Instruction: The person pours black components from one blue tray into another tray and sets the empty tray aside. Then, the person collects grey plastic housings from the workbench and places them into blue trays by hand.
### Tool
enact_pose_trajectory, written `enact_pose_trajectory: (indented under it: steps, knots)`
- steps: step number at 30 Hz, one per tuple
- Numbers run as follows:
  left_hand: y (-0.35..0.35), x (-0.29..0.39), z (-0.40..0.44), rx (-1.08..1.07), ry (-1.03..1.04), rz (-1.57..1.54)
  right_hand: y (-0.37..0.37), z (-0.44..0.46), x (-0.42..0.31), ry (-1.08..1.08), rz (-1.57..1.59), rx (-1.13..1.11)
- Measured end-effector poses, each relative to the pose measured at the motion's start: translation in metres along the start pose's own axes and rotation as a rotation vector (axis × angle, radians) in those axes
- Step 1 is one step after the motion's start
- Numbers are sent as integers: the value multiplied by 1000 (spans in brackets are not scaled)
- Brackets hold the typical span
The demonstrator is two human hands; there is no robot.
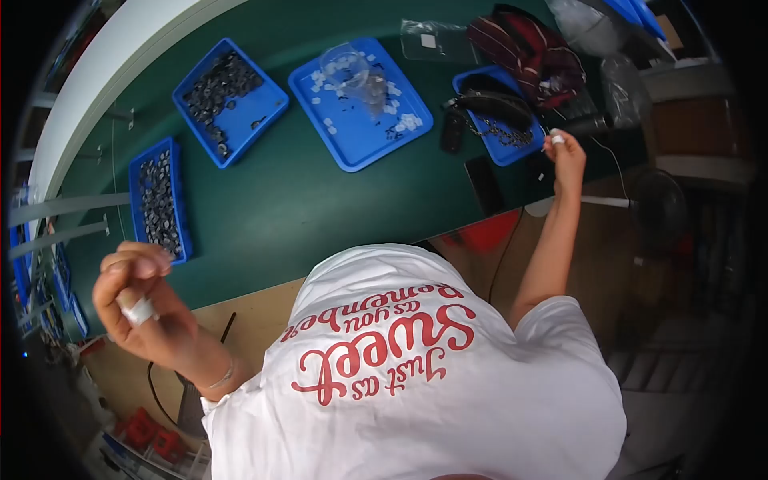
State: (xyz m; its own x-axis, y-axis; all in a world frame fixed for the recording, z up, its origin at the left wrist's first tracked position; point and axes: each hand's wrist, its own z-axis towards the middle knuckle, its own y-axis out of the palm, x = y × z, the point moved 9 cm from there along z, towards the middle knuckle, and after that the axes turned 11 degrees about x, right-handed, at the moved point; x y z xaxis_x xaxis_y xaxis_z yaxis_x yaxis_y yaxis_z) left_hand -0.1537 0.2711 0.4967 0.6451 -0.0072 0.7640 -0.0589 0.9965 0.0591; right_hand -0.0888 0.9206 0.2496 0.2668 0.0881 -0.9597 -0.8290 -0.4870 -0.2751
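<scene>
My left hand (pixel 148 304), with white tape around a finger, is raised in front of the table's edge, below the narrow blue tray (pixel 186 248). Its fingers curl in towards the thumb, and anything between them is hidden. Over at the right, my right hand (pixel 568 160) has its fingertips pinched together beside the small blue tray (pixel 506 154); white tape shows on a finger, and whatever the pinch holds is too small to name. Small dark parts (pixel 158 200) fill the narrow tray. A dark pouch (pixel 496 104) and a chain (pixel 504 134) lie on the small tray.
Another blue tray (pixel 268 106) holds dark parts, and a larger one (pixel 352 156) holds white pieces and a clear bag (pixel 366 84). A phone (pixel 483 184), a patterned bag (pixel 524 52) and clear plastic (pixel 624 88) are at the right. A fan (pixel 658 200) stands beyond the table.
</scene>
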Motion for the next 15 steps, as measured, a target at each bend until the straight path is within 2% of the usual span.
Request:
enact_pose_trajectory:
  steps: [4, 6, 7, 8, 9, 10, 11, 13, 14, 15]
  knots:
    - [32, 22, 24, -60, 89, -27, 32, -49, 73, 146, -196, -268]
    - [65, 35, 27, -186, 143, -25, 71, -55, 122, 150, -148, -392]
    - [77, 40, 25, -187, 151, -19, 90, -50, 144, 54, -220, -426]
    - [93, 44, 22, -240, 117, -80, 112, -42, 167, 6, -217, -384]
    - [107, 47, 18, -294, 78, -140, 126, -47, 152, -135, -352, -281]
    - [111, 50, 14, -294, 104, -93, 141, -49, 148, -134, -518, -239]
    - [113, 53, 15, -296, 107, -83, 155, -51, 138, -314, -747, -175]
    - [112, 70, 19, -315, 176, -61, 171, -74, 115, -157, -959, -217]
    - [103, 79, 24, -334, 113, -152, 177, -74, 119, -161, -956, -237]
    - [79, 93, 33, -126, 76, -373, 182, -74, 125, -195, -1006, -243]
